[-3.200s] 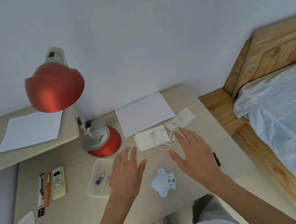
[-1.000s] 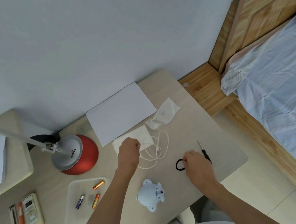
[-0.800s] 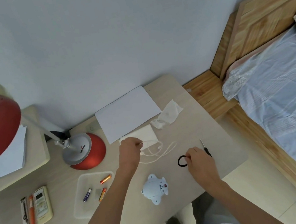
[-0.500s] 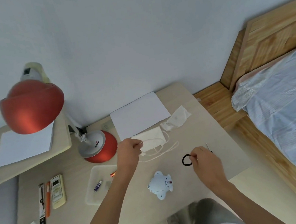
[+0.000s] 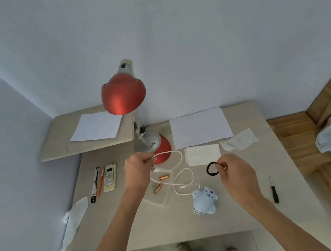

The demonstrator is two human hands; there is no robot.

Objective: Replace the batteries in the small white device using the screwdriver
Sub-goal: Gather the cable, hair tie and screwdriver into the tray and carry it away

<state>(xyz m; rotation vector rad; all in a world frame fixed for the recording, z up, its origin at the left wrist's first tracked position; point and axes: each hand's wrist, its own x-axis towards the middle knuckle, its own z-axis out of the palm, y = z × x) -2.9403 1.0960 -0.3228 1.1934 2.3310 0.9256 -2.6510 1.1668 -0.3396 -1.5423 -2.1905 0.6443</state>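
The left hand is raised over the middle of the desk, its fingers closed around one end of a white USB cable; the cable hangs in loose loops from that grip, and its other plug lies on the surface just beside the small white device; the right hand is lifted to the right of it, thumb and forefinger pinched on a black hair tie, the other fingers curled in; the device, shaped like a little animal, rests toward the front edge of the desk between the two forearms, touched by neither hand; the black-handled screwdriver lies alone near the right edge, its tip toward the back; a clear plastic tray sits left of the device, partly hidden by the left forearm, with two orange-and-gold batteries in it; a red desk lamp stands at the back, a white sheet of paper by the back edge, a folded tissue and a crumpled clear wrapper in front of the paper; a remote control and an orange pen lie near the left edge.
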